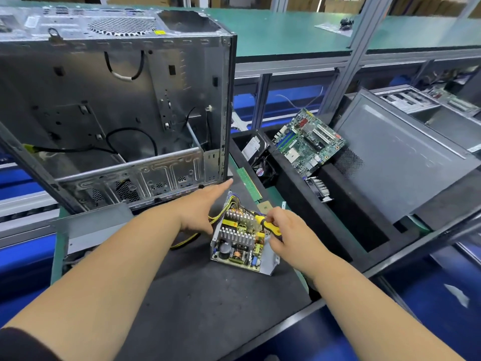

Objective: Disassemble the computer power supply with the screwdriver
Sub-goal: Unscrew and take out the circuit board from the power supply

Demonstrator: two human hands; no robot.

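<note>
The power supply lies on the dark mat with its cover off, showing a circuit board, heat sinks and a bundle of yellow and black wires at its far left. My right hand grips the yellow-and-black screwdriver, whose tip points down into the board's far right part. My left hand hovers just left of the supply with straight fingers stretched toward the computer case, holding nothing.
An open, gutted computer case stands at the back left of the mat. A green memory stick lies beyond the supply. To the right, black trays hold a motherboard, a hard drive and a fan. A grey side panel leans further right.
</note>
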